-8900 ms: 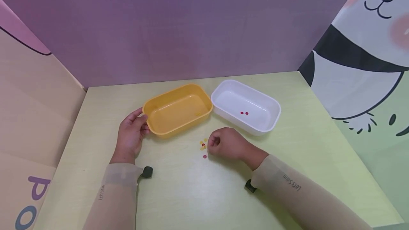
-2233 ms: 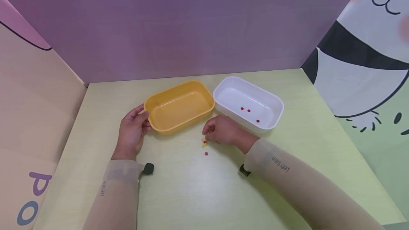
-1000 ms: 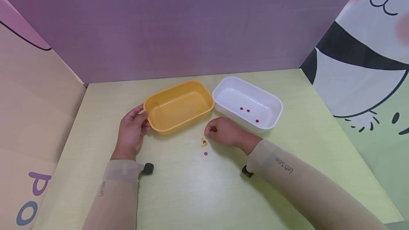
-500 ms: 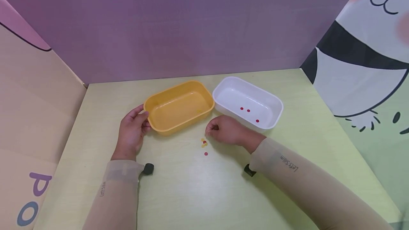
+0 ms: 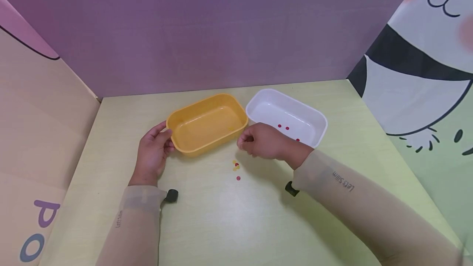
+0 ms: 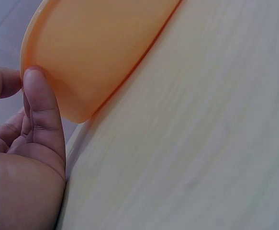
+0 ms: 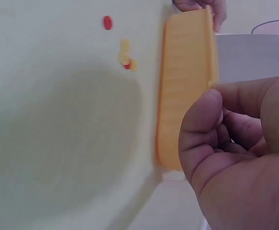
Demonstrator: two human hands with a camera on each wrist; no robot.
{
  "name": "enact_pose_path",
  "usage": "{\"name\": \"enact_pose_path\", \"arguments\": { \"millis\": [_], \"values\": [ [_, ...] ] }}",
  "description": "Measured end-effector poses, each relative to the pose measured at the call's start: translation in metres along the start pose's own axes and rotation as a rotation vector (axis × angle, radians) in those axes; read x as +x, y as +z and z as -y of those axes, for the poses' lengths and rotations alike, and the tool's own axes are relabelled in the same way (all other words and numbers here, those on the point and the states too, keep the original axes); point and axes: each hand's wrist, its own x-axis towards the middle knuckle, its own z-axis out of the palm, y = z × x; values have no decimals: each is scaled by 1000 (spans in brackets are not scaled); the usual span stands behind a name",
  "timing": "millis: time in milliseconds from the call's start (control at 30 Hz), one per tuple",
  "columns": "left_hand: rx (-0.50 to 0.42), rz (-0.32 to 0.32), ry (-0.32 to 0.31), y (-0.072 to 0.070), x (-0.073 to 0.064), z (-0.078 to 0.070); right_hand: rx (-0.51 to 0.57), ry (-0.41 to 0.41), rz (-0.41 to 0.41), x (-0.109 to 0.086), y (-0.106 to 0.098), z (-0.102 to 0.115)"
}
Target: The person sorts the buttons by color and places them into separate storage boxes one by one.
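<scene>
My left hand (image 5: 152, 155) holds the left end of a yellow plastic tray (image 5: 201, 149), thumb against its outer wall and fingers at the rim. Above the table, by the tray's near right corner, my right hand (image 5: 267, 141) is raised with thumb and forefinger together. A small yellow button-like disc (image 7: 210, 85) shows as a speck at those fingertips, mostly hidden. Below lie several yellow discs (image 5: 234, 169) with a red disc (image 5: 237, 164) among them. Another red disc (image 5: 238, 178) lies slightly nearer. Inside the yellow tray is a faint yellow disc (image 5: 230, 128).
A white tray (image 5: 321, 120) touches the yellow one on its right and contains 3 red discs (image 5: 287, 128). My right hand and wrist cover part of its front wall. Behind the table (image 5: 221, 225) rises a purple panel (image 5: 221, 32), with printed panels on both sides.
Over the last half second my right hand has lifted away from the loose discs, toward the trays. Earlier, a third red disc came into the white tray. My left hand stays put.
</scene>
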Motion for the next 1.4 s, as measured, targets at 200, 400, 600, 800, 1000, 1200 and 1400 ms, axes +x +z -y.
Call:
{"name": "enact_pose_path", "arguments": {
  "millis": [200, 400, 600, 800, 1000, 1200, 1400],
  "values": [
    [-6, 0, 0, -1, 0, 0, 16, 16, 4, 3, -12, 12],
    [-10, 5, 0, -1, 1, 0, 29, 34, 11, 7, -23, 20],
    [-7, 5, -1, 0, 1, 0, 104, 58, 26, 10, -34, 23],
    [-3, 6, 3, 0, -1, -1, 170, 71, 45, 17, -40, 27],
    [0, 9, 8, -1, -1, 0, 184, 94, 70, 23, -49, 36],
    [-4, 13, 12, 0, 0, 2, 200, 118, 58, 30, -58, 44],
    [4, 14, 3, -1, 1, 2, 239, 119, 26, 43, -62, 47]
  ]
}}
